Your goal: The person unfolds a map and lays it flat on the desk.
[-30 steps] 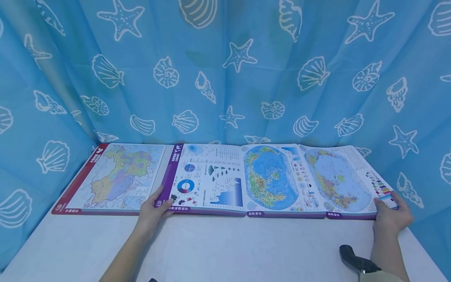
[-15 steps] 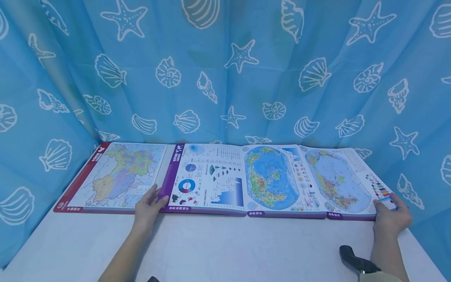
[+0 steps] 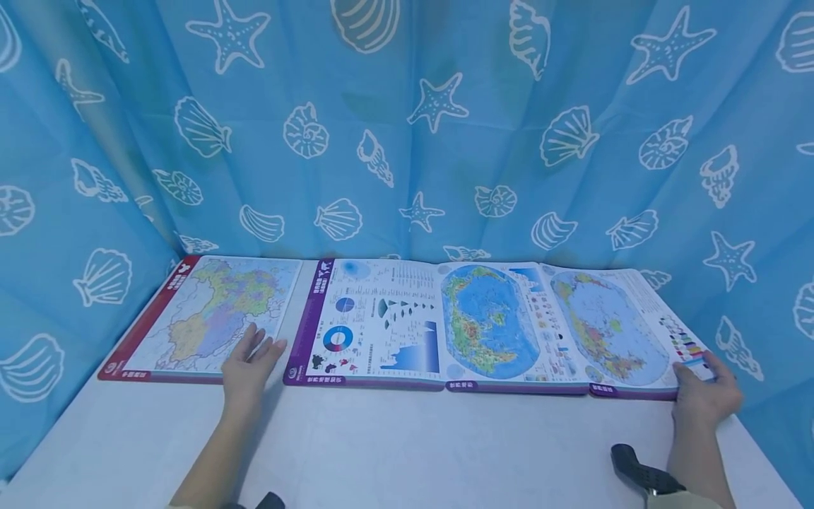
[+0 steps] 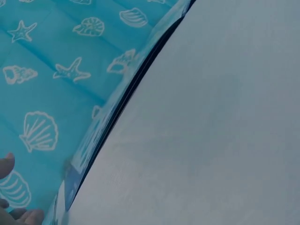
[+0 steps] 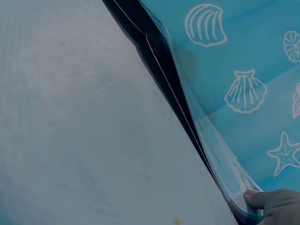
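An unfolded purple-edged world map [image 3: 397, 322] lies in three panels along the back of the table. My right hand [image 3: 707, 394] pinches its near right corner; in the right wrist view the thumb [image 5: 255, 198] lies on top of that corner. Left of it is a red-edged map [image 3: 216, 318] with coloured regions. My left hand [image 3: 244, 371] is over this map's near right corner, fingers loosely bent and nothing in them, apart from the purple edge. Only parts of the left fingers [image 4: 29, 217] show in the left wrist view.
A blue curtain [image 3: 394, 141] with white shells and starfish hangs right behind the maps and along both sides. The white table [image 3: 445, 452] extends in front. Dark wrist straps [image 3: 642, 470] are on the arms.
My left hand has let go of the purple map's left edge and moved left over the red-edged map. The right hand stays at its corner.
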The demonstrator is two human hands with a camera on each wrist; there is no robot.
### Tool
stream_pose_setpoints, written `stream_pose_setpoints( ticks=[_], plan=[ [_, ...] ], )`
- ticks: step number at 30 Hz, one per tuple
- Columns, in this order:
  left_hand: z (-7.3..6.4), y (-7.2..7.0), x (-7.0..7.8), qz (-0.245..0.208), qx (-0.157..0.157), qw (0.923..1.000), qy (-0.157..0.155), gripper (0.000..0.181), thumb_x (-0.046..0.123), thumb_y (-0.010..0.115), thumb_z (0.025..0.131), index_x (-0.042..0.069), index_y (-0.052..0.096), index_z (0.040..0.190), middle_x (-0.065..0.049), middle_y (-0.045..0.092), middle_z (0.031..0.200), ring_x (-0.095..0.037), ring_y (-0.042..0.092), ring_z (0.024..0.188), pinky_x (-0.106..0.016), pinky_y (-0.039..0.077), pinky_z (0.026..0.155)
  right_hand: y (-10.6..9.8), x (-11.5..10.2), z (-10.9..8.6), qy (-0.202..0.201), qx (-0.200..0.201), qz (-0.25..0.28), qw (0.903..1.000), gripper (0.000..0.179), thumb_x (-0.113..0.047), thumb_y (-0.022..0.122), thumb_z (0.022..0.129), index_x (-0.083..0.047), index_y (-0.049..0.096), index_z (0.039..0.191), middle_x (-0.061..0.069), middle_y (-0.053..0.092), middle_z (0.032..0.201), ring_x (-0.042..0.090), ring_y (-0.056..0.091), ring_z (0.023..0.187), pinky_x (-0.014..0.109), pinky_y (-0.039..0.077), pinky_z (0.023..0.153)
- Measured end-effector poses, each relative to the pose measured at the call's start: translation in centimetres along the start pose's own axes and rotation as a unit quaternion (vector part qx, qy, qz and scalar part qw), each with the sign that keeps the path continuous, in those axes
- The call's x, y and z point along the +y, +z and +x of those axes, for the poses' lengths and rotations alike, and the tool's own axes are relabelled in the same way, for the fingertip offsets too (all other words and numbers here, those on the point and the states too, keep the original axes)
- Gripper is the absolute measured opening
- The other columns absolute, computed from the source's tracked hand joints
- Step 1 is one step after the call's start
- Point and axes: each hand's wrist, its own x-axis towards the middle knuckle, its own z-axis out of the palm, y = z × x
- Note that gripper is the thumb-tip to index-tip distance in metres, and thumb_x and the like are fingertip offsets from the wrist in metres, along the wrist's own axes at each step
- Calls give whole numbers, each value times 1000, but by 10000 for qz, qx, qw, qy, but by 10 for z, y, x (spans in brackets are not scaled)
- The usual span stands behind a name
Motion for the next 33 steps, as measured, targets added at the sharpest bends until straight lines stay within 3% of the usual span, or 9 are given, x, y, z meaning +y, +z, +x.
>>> stream_pose_setpoints(
  ticks=[5,9,15,20,23,28,31,33],
  plan=[
    [0,-12,8,67,212,9998,-3,88,44,66,86,24,13,153,-3,25,156,-22,33,139,-44,41,104,3,1,0,-73,-47,-55,9999,63,-20,64,89,-35,37,144,-8,20,156,17,27,142,36,29,111],
    [5,-23,11,298,290,9991,96,86,47,62,87,28,9,153,1,22,157,-20,29,141,-41,38,106,5,4,-2,-151,-72,-246,9996,62,-20,62,91,-34,35,145,-7,19,157,20,26,142,38,29,110],
    [25,-48,1,779,553,9944,454,82,53,60,86,42,9,149,7,25,155,-17,29,141,-33,34,108,3,7,-1,-184,-30,-341,9992,61,-21,60,92,-34,34,146,-7,19,157,21,24,143,39,28,110],
    [49,-75,-14,975,771,9898,702,85,52,62,85,49,2,146,7,24,156,-20,29,141,-36,33,107,1,5,-1,-197,-4,-361,9992,61,-21,59,92,-34,33,146,-6,19,157,20,24,143,39,28,110],
    [53,-90,-12,1067,898,9875,736,90,49,64,85,50,-4,144,6,21,157,-21,28,141,-38,31,109,-1,5,-1,-201,-14,-386,9990,61,-22,60,92,-34,33,146,-6,19,157,21,24,143,40,28,110],
    [52,-116,-1,1161,817,9870,750,90,45,62,87,48,-7,144,5,16,158,-17,22,143,-26,26,110,-2,6,0,-278,-65,-426,9987,62,-22,61,92,-34,33,146,-4,17,158,22,25,142,40,29,109],
    [51,-131,4,1299,671,9870,673,89,46,59,89,46,-11,144,7,9,158,-15,15,144,-27,23,111,-1,6,1,-277,-61,-438,9986,61,-22,60,92,-34,33,146,-4,17,158,23,27,142,40,30,109],
    [49,-138,6,1319,575,9881,545,90,48,58,88,48,-14,143,7,4,158,-18,9,145,-39,20,114,-1,5,2,-272,-68,-443,9986,62,-22,60,92,-35,33,146,-4,17,158,23,27,142,40,30,109]
  ],
)
